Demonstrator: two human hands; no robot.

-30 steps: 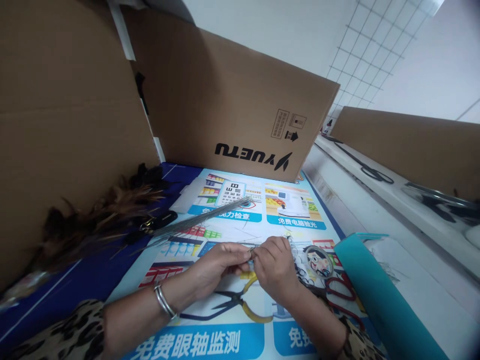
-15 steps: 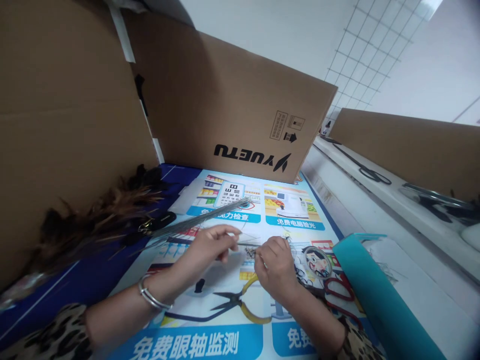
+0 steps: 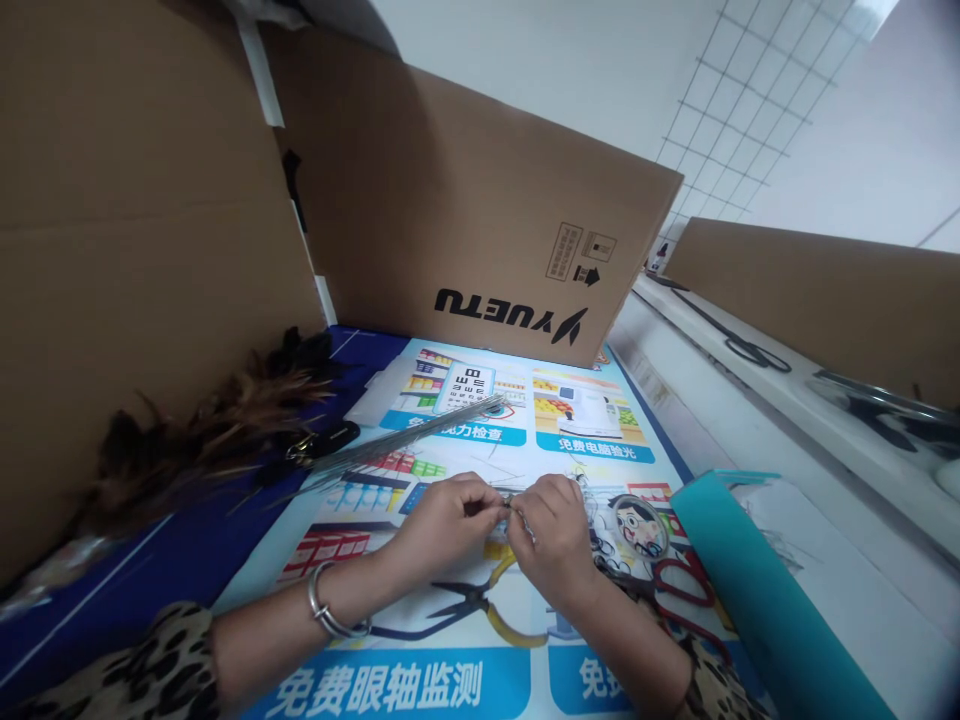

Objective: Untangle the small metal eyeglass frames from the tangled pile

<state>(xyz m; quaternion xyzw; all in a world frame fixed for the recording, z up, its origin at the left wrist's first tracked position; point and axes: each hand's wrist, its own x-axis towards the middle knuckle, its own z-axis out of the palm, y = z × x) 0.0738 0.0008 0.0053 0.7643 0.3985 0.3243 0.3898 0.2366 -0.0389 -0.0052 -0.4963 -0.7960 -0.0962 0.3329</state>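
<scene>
My left hand (image 3: 456, 515) and my right hand (image 3: 553, 530) meet over the printed sheet, both pinched closed. Between their fingertips shows a small dark bit of thin wire (image 3: 508, 501); its ends are hidden by the fingers. Just below lie yellow-handled pliers (image 3: 480, 600) with their jaws apart. Behind my hands, a bundle of thin metal wires (image 3: 427, 430) rests at a slant. Right of my right hand sit a round tin with a cartoon face (image 3: 639, 527) and red-handled scissors (image 3: 684, 590), partly covered by my forearm.
Brown feathers (image 3: 217, 410) lie on the blue cloth at left. Cardboard panels (image 3: 480, 200) stand behind and to the left. A teal box (image 3: 780, 590) is at right, beside a white ledge holding black scissors (image 3: 754, 352).
My left hand has moved right and closed, its fingertips now meeting those of my right hand at the wire. My right hand stays nearly in place. The view has shifted slightly.
</scene>
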